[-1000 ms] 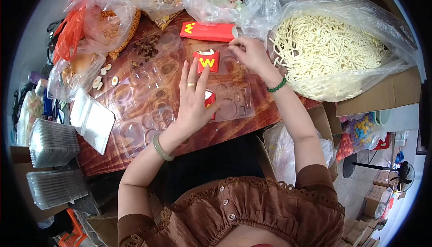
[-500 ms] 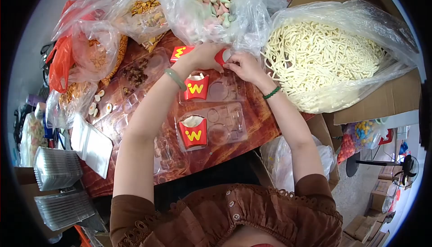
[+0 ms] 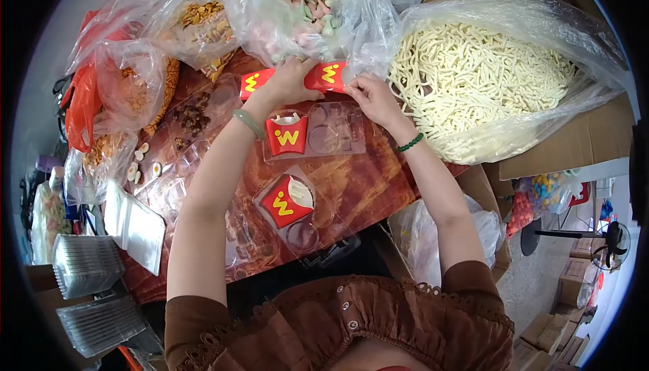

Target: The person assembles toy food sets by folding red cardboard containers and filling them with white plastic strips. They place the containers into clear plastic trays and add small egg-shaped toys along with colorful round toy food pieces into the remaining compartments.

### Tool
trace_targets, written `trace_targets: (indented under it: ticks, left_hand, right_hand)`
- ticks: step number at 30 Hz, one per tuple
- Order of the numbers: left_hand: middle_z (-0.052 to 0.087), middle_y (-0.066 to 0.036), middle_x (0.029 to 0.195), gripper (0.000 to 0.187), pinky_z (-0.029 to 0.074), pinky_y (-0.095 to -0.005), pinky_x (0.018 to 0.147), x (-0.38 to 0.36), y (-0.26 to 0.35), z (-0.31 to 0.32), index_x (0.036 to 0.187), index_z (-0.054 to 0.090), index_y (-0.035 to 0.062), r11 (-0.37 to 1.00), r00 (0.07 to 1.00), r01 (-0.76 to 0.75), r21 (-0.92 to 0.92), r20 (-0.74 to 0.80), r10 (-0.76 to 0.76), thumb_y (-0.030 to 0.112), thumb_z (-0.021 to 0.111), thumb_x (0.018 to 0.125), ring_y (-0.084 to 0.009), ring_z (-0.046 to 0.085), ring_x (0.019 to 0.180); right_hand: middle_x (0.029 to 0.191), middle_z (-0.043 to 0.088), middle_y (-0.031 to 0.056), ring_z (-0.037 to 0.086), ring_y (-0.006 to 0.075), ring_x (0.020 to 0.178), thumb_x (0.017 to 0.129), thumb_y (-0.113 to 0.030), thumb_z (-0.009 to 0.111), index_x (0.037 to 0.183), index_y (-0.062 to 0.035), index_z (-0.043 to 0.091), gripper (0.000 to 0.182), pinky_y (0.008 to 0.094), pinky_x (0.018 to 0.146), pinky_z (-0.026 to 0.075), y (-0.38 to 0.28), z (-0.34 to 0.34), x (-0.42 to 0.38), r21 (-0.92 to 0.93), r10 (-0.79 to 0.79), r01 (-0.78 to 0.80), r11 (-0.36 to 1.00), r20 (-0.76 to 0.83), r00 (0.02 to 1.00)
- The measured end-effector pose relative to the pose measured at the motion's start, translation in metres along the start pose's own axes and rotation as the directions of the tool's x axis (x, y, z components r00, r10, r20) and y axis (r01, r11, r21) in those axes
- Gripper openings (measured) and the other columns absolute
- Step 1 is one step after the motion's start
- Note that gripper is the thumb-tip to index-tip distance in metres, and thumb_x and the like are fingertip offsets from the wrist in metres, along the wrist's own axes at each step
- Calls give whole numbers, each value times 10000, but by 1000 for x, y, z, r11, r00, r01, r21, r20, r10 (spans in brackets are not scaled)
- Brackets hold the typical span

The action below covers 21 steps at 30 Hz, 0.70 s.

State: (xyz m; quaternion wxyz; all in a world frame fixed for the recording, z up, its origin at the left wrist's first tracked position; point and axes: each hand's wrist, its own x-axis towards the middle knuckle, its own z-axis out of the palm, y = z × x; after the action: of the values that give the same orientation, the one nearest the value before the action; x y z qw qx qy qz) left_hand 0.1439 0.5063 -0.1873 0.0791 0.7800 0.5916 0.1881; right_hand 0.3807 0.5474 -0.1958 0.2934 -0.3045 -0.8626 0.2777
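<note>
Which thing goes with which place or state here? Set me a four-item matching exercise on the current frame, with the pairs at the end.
Things
1. Left hand
2. Pale strips
3. Lower red carton
4. Right hand

Places and states
A. Piled in a plastic bag
B. Has a dark green beaded bracelet at the wrist
C. Slanted on a clear tray
D. Has a pale smooth bangle at the wrist

Pairs: 1-D, 2-A, 3-C, 4-B
</note>
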Motion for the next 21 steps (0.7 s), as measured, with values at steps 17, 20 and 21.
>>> trace_targets:
  ticks: [17,20,21]
  left_hand:
    - [587,-185,1135,820,497,-339,867,-44,38,-50,1320,388,-43,828,944,48,-558,-245,-220,310,779,692,-241,604,1011]
    - [578,-188,1137,817,515,-325,835,-68,54,-56,1324,357,-67,486,916,39,-873,-163,-365,220,796,699,-221,602,1009]
    - [568,-133,1151,735,527,-312,825,-76,66,-60,1341,346,-37,320,901,50,-946,-95,-423,83,754,741,-201,586,1015]
  right_hand:
    - [1353,374,184,370,370,1212,605,-538,768,1292,-58,415,910,485,935,336,-177,0,-126,-111,-148,196,974,343,928]
    - [1439,229,225,242,425,1305,559,-480,815,1364,-48,313,1042,511,969,289,-198,29,-166,-142,-149,242,960,475,868]
    - [1442,232,227,198,429,1335,564,-380,824,1369,-47,310,1012,516,979,276,-197,34,-171,-178,-120,236,955,497,860]
